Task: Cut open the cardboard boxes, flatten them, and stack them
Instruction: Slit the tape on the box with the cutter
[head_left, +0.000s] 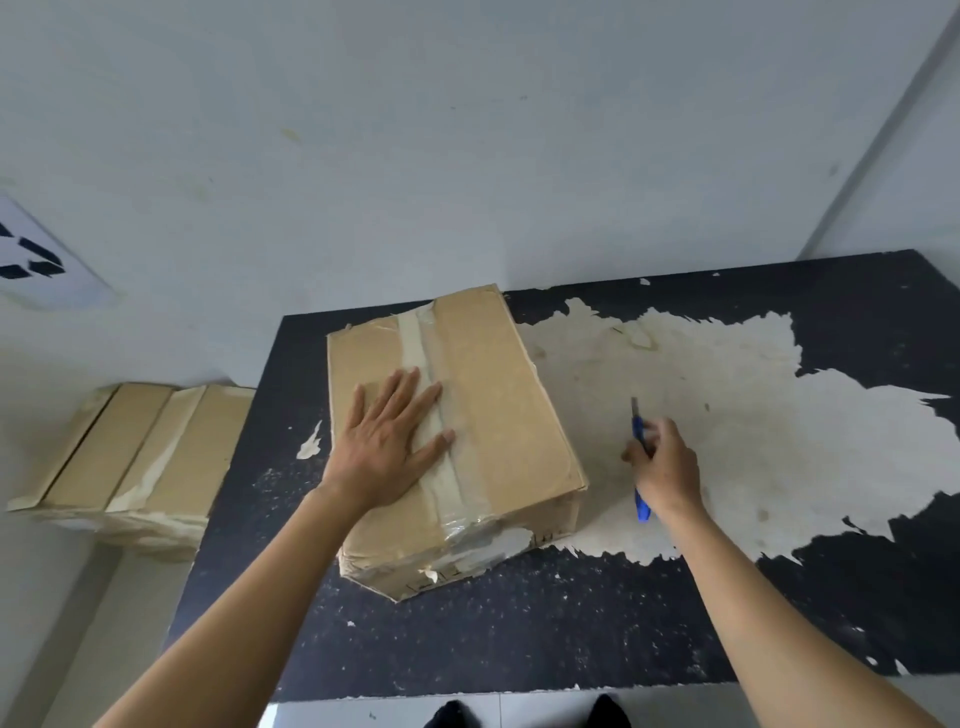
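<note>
Left hand (395, 441) is laid flat, fingers spread, on the taped box (457, 441) toward the bench's (519, 623) back left corner. A blue knife (640, 457), blade out, is gripped by the right hand (667, 467) just beside it.

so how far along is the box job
Barely started: nothing in view is flattened or stacked. The left hand lies flat on the box, its tape uncut; the right hand holds the utility knife, blade out, beside it. Left: cutting, flattening, stacking, plus the second box beside the table.

Left hand (390, 441) flat on taped box (498, 415)
</note>
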